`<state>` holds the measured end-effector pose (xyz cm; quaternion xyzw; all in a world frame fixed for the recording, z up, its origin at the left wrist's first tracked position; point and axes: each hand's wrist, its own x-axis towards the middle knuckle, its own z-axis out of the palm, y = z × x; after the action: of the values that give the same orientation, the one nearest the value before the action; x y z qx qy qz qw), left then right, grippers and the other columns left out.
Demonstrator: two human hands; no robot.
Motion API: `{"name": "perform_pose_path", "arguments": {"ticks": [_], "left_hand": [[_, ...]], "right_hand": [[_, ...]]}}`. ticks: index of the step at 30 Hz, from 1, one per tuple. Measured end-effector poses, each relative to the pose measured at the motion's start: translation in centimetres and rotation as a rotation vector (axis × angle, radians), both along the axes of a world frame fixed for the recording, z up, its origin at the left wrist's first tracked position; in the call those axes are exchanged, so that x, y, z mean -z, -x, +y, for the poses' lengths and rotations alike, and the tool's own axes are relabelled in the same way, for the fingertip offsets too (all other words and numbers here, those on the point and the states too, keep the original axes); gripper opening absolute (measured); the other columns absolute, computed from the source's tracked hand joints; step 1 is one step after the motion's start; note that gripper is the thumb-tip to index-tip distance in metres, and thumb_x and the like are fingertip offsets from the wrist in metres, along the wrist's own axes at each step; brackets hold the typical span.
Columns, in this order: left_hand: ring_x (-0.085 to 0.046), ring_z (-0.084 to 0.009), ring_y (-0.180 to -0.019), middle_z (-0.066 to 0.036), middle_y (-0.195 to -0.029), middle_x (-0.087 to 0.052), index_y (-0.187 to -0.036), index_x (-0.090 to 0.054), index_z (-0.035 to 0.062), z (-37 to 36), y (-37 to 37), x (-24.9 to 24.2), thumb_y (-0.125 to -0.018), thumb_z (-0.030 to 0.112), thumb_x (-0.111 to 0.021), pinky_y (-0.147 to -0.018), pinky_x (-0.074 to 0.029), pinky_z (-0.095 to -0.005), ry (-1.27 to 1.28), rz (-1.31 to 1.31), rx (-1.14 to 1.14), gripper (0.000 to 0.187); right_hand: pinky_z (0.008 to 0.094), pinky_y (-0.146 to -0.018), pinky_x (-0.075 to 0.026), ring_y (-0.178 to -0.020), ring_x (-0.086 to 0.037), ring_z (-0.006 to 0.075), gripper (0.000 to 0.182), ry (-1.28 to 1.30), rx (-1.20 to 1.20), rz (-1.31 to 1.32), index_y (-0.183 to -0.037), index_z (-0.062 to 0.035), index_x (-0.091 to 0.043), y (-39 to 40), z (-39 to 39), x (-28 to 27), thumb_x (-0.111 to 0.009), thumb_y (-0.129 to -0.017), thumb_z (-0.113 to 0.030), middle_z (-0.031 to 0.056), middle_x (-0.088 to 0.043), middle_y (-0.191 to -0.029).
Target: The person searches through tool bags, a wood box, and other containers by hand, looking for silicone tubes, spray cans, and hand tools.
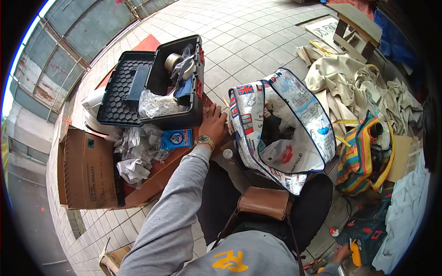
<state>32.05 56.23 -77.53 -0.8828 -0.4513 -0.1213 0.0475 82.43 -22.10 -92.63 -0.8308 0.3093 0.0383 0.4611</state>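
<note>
- The left hand (grey sleeve, metal wristwatch) is seen resting against the front right corner of the open black plastic toolbox; fingers are extended, slightly curled, nothing gripped.
- The toolbox is placed on a reddish board, its long axis running lower left to upper right; the lid lies open toward the left.
- A printed white shopping bag is noted just right of the hand.
- The right hand is seen at the lower edge beside an orange tool; its grip cannot be told.
</note>
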Motion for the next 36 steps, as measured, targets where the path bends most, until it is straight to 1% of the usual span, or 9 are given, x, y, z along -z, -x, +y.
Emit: {"name": "perform_pose_path", "arguments": {"ticks": [4, 5, 8, 11, 17, 21, 27, 31, 36], "left_hand": [[-0.039, -0.0381, -0.143, -0.019, -0.141, -0.052, -0.113, -0.065, 0.0072, 1.0, 0.4, 1.4, -0.091, 0.025, -0.059, -0.12, -0.026, -0.0608, -0.067, -0.009, 0.055, 0.029], [-0.04, -0.0389, -0.141, -0.019, -0.139, -0.053, -0.113, -0.065, 0.0065, 0.8, 0.4, 1.3, -0.091, 0.025, -0.059, -0.12, -0.026, -0.0599, -0.082, -0.012, 0.063, 0.029], [-0.039, -0.042, -0.141, -0.022, -0.141, -0.051, -0.109, -0.061, 0.002, -0.2, -0.7, -0.4, -0.089, 0.023, -0.059, -0.119, -0.026, -0.0583, -0.052, 0.077, 0.076, 0.029], [-0.04, -0.0412, -0.142, -0.021, -0.144, -0.051, -0.118, -0.058, -0.0006, 2.1, 0.7, 2.2, -0.088, 0.023, -0.061, -0.115, -0.031, -0.056, -0.12, 0.166, 0.116, 0.038], [-0.038, -0.0402, -0.144, -0.02, -0.147, -0.049, -0.127, -0.056, -0.002, 4.4, 2.4, 4.4, -0.091, 0.02, -0.057, -0.115, -0.032, -0.0554, -0.139, 0.228, 0.148, 0.042], [-0.038, -0.0406, -0.144, -0.021, -0.147, -0.049, -0.13, -0.055, -0.0039, 4.6, 2.4, 4.9, -0.091, 0.019, -0.056, -0.116, -0.031, -0.0548, -0.164, 0.242, 0.132, 0.045], [-0.038, -0.04, -0.144, -0.021, -0.146, -0.049, -0.128, -0.055, -0.005, 1.7, 0.7, 1.3, -0.09, 0.018, -0.056, -0.119, -0.029, -0.0549, -0.101, 0.28, 0.105, 0.045], [-0.04, -0.0426, -0.141, -0.025, -0.141, -0.052, -0.123, -0.056, -0.0076, 3.5, 1.5, 3.3, -0.088, 0.015, -0.058, -0.12, -0.029, -0.0539, -0.149, 0.239, 0.13, 0.043], [-0.045, -0.0408, -0.138, -0.024, -0.14, -0.053, -0.131, -0.053, -0.0054, 6.0, 2.9, 5.3, -0.093, 0.021, -0.059, -0.121, -0.031, -0.0512, -0.204, 0.316, 0.21, 0.047]], "right_hand": [[0.0588, -0.095, -0.046, -0.131, -0.049, 0.0348, 0.045, -0.265, 0.164, 0.249, -0.129, -0.0133, -0.05, 9.8, -17.4, 4.0, -0.055, -0.096, -0.044, 0.0083, -0.057, -0.132], [0.0618, -0.096, -0.042, -0.123, -0.051, 0.0336, 0.042, -0.245, -0.235, 0.371, -0.118, -0.0172, -0.056, 12.5, -26.0, 6.4, -0.055, -0.094, -0.051, 0.005, -0.057, -0.126], [0.0657, -0.1, -0.041, -0.13, -0.049, 0.0313, 0.054, 1.013, -0.698, 0.892, -0.137, -0.0238, -0.048, 19.9, -18.0, 0.5, -0.064, -0.092, -0.05, -0.0014, -0.053, -0.138], [0.0696, -0.104, -0.041, -0.137, -0.046, 0.029, 0.074, 1.274, -0.842, 1.5, -0.155, -0.0304, -0.041, 22.8, -14.0, -1.6, -0.072, -0.09, -0.048, -0.0079, -0.049, -0.15], [0.0684, -0.104, -0.041, -0.129, -0.053, 0.0333, 0.06, 0.802, -0.572, 0.948, -0.159, -0.0257, -0.029, 22.4, -14.1, 1.3, -0.038, -0.105, -0.051, 0.0029, -0.047, -0.149], [0.0617, -0.094, -0.048, -0.121, -0.054, 0.0388, 0.066, -0.296, 0.564, 0.265, -0.159, -0.0148, -0.024, 22.2, -13.3, 2.5, -0.046, -0.101, -0.038, 0.0184, -0.05, -0.138], [0.056, -0.075, -0.054, -0.079, -0.063, 0.031, 0.081, -0.038, 0.674, 0.198, -0.162, -0.0134, -0.005, 22.4, -12.2, 5.0, -0.051, -0.099, -0.035, 0.0167, -0.061, -0.109], [0.0621, -0.082, -0.049, -0.09, -0.063, 0.0304, 0.078, 0.012, 0.549, 0.25, -0.157, -0.0153, -0.018, 23.5, -14.6, 5.7, -0.058, -0.095, -0.039, 0.012, -0.063, -0.115], [0.0698, -0.092, -0.041, -0.104, -0.063, 0.0298, 0.074, 0.558, 0.504, 0.303, -0.151, -0.0177, -0.034, 26.0, -21.1, 3.0, -0.067, -0.09, -0.044, 0.0062, -0.064, -0.123]]}}
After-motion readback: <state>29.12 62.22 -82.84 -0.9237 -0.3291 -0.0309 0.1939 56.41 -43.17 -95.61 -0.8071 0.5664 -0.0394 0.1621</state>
